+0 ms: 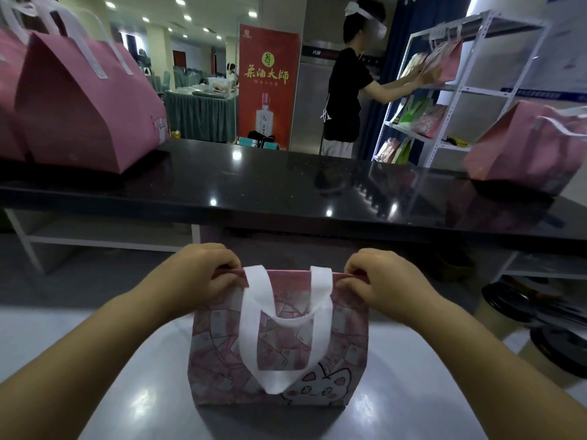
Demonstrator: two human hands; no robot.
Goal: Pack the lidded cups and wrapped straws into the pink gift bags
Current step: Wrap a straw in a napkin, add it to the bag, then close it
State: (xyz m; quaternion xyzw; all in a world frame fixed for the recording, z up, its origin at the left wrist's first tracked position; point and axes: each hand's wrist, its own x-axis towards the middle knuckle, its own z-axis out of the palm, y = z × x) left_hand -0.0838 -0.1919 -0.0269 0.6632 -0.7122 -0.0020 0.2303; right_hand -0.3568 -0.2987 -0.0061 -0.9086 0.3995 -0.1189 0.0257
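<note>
From the head view, a pink bag stands upright on the grey counter, straight ahead of the person and between the two forearms. Its front is printed with pale squares and a white cat face at the lower right, and a white handle hangs down over that front in a loop. The left hand pinches the bag's top edge at the left corner, fingers curled over it. The right hand pinches the same edge at the right corner in the same way. The top edge runs flat between the two hands, and what is inside the bag cannot be seen. Beyond the bag, higher up, lies a glossy black counter. On its left end stand two larger pink bags side by side with white handles up. On its right end sits one more pink bag, tilted. Dark round things lie low at the right, too blurred to name. Behind the black counter a person in a black shirt reaches with both arms to a white shelf that holds coloured bags. A red banner stands to that person's left.
</note>
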